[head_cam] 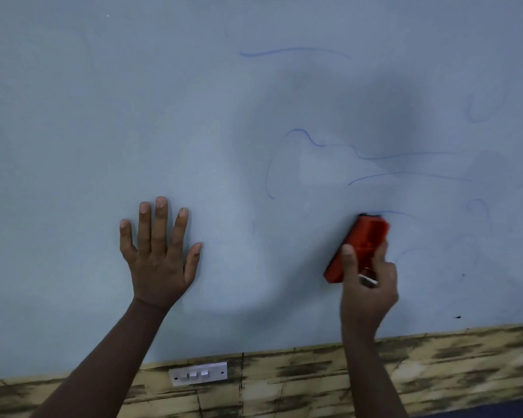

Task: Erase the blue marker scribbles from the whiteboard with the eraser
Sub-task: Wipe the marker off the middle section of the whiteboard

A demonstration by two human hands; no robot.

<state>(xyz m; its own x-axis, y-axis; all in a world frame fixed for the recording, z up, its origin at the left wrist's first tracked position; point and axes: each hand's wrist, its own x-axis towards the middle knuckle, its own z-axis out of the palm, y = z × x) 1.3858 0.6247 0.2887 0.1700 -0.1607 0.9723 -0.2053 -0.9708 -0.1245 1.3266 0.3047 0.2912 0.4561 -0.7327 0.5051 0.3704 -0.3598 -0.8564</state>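
Observation:
The whiteboard fills most of the view. Thin blue marker scribbles run across its centre and right side, some faint and smeared. My right hand grips a red eraser pressed against the board at the lower right, its top end touching a blue line. My left hand lies flat on the board at the lower left, fingers spread and straight, away from the scribbles.
Below the board runs a wooden-patterned wall panel. A white switch plate with three switches sits just under the board's lower edge. Two small dark spots mark the board at the lower right.

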